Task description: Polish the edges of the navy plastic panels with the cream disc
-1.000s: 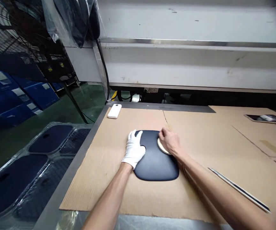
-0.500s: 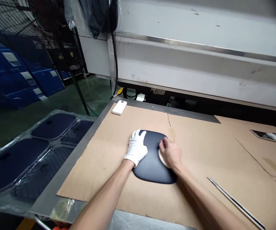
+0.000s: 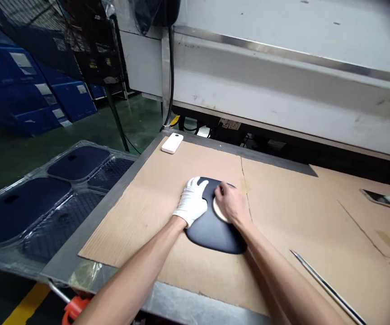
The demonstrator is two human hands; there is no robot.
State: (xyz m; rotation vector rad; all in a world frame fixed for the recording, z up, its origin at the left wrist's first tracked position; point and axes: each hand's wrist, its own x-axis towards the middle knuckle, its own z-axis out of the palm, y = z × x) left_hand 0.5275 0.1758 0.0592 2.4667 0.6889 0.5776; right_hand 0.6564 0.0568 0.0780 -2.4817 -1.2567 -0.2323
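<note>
Pinning dark rounded panel (image 3: 215,228) flat on cardboard-covered table (image 3: 154,216), gloved left hand (image 3: 192,201) pressing open-palmed, steadying it; bare right hand (image 3: 229,204) clenching pale round pad (image 3: 219,211), grip pushing down onto panel.

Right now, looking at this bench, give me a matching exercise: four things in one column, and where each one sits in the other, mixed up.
Things:
1. left hand
2. right hand
3. white box
4. metal strip

Places:
A. far left corner of the cardboard
B. flat on the dark pad's left part, gloved
C. on the cardboard, right of the right forearm
D. bare, on a pale disc on the pad

Pairs: 1-B, 2-D, 3-A, 4-C
</note>
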